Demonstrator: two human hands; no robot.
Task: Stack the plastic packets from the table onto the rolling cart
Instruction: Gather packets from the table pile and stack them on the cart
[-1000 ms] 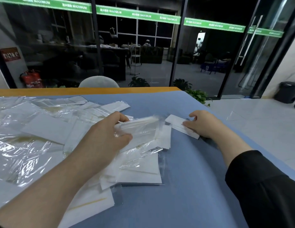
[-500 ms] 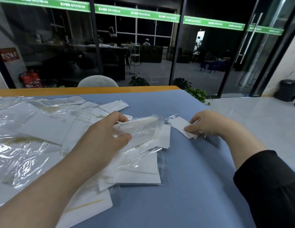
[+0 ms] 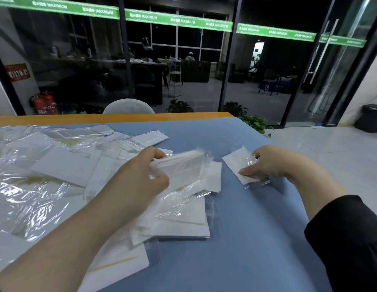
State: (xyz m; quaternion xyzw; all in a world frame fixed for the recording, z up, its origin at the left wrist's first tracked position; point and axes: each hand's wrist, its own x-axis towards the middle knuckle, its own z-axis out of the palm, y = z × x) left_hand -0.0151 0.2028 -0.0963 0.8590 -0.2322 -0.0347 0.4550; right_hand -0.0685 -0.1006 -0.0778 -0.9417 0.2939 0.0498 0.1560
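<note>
Clear plastic packets with white inserts lie scattered over the left half of the blue table [image 3: 236, 239]; a loose pile of packets [image 3: 179, 218] lies near the middle. My left hand [image 3: 139, 178] grips a small stack of packets [image 3: 183, 165] just above that pile. To its right, my right hand [image 3: 274, 163] pinches a single packet [image 3: 238, 165], lifted slightly off the table with its thumb on top. No rolling cart is in view.
The table's wooden far edge [image 3: 111, 118] runs across the view, with a grey chair back [image 3: 128, 106] behind it. Glass walls and doors stand beyond. White tiled floor and a dark bin [image 3: 369, 118] are to the right.
My right hand has picked the single packet off the table and turned it up toward me. My left hand keeps holding its stack in about the same place.
</note>
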